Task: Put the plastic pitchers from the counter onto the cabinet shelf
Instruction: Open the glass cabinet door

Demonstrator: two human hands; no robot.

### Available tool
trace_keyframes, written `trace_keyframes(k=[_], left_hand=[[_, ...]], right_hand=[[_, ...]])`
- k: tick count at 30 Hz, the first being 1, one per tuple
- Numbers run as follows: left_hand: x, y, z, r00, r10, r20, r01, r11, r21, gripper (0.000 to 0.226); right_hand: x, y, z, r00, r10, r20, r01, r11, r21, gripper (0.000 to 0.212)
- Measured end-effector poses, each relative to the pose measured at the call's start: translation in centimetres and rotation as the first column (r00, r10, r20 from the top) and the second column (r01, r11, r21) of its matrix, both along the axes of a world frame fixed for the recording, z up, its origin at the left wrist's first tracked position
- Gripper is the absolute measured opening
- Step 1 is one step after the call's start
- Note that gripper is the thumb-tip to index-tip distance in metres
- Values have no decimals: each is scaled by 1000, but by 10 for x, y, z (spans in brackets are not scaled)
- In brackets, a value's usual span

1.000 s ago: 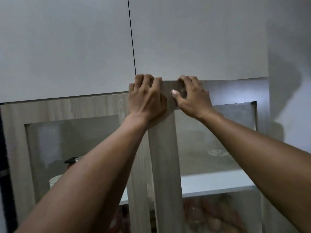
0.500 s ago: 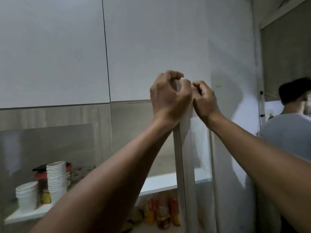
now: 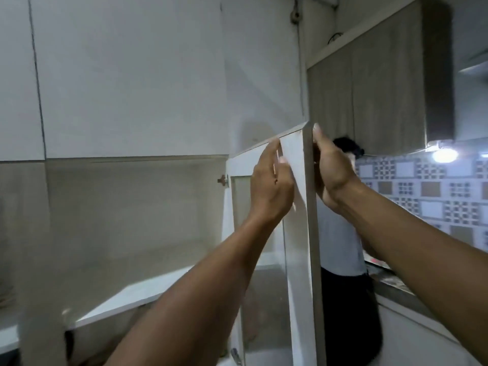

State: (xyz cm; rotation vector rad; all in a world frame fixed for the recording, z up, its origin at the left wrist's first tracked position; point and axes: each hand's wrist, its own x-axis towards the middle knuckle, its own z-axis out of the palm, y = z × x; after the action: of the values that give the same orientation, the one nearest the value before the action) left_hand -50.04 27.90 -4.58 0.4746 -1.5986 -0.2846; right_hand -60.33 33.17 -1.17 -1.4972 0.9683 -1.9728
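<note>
Evidently the cabinet door [image 3: 313, 247] is held at its top corner to open the way in: the right hand [image 3: 332, 175] grips its edge, fingers hidden behind, while the left hand [image 3: 269, 186] lays nearly straight fingers on the inner face. The white shelf [image 3: 137, 291] lies below and left of the grip. No pitchers show, and beyond the right hand a person [image 3: 340, 249] stands by a tiled wall [image 3: 422, 191].

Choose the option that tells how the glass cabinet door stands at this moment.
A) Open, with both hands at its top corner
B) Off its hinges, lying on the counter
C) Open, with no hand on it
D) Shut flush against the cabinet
A: the glass cabinet door stands out from the cabinet, the left hand on its inner face and the right hand gripping its outer edge.
</note>
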Motion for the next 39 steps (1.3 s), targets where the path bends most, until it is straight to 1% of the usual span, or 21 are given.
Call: trace_keyframes(k=[1, 2, 4, 5, 7, 10, 13, 16, 17, 20, 21, 22, 24, 26, 32, 36, 39], left_hand=[[-14, -5, -4, 997, 25, 71, -24, 1000, -12, 55], [-29, -10, -8, 988, 54, 146, -50, 998, -31, 57], [-54, -21, -14, 949, 122, 289, -105, 992, -75, 62], [-66, -27, -19, 923, 149, 354, -123, 988, -94, 63], [-88, -40, -29, 866, 195, 461, -152, 980, -128, 67], [-116, -66, -41, 793, 260, 551, -177, 963, -201, 70], [-143, -100, -48, 718, 358, 597, -190, 926, -326, 69], [-171, -133, -49, 687, 407, 602, -172, 896, -410, 69], [-180, -143, -50, 684, 417, 599, -168, 889, -427, 69], [-200, -168, -56, 704, 468, 535, -181, 846, -501, 70], [-205, -175, -58, 718, 475, 509, -184, 835, -519, 70], [-209, -181, -60, 730, 477, 489, -187, 828, -529, 70], [-215, -189, -61, 747, 479, 461, -189, 818, -543, 70], [-219, -193, -61, 759, 471, 450, -181, 816, -549, 70], [-214, -191, -60, 758, 471, 451, -182, 817, -547, 70], [-195, -172, -57, 728, 456, 512, -166, 842, -513, 70], [-171, -152, -50, 660, 450, 601, -150, 863, -482, 69]], right_hand=[[-12, 2, -4, 998, -53, 23, 53, 999, 0, 56], [-24, 3, -8, 992, -124, 13, 124, 992, -11, 55], [-47, -2, -17, 942, -320, -96, 316, 947, -54, 59], [-60, -8, -23, 888, -429, -167, 423, 903, -70, 62], [-86, -19, -38, 767, -595, -239, 588, 801, -111, 60], [-124, -39, -64, 588, -751, -301, 733, 652, -193, 60], [-163, -67, -84, 423, -846, -324, 795, 518, -315, 67], [-198, -94, -95, 282, -897, -341, 829, 407, -384, 69], [-208, -102, -98, 207, -914, -348, 846, 346, -406, 69], [-230, -120, -108, -87, -924, -372, 850, 125, -511, 65], [-235, -125, -111, -162, -913, -375, 833, 76, -548, 65], [-238, -128, -112, -206, -903, -378, 817, 54, -575, 64], [-244, -133, -113, -252, -891, -378, 781, 43, -623, 63], [-248, -135, -113, -276, -880, -387, 764, 44, -643, 61], [-244, -132, -112, -287, -878, -383, 756, 38, -654, 62], [-232, -122, -111, -271, -879, -391, 763, 51, -644, 61], [-219, -109, -110, -261, -869, -421, 775, 72, -628, 63]])
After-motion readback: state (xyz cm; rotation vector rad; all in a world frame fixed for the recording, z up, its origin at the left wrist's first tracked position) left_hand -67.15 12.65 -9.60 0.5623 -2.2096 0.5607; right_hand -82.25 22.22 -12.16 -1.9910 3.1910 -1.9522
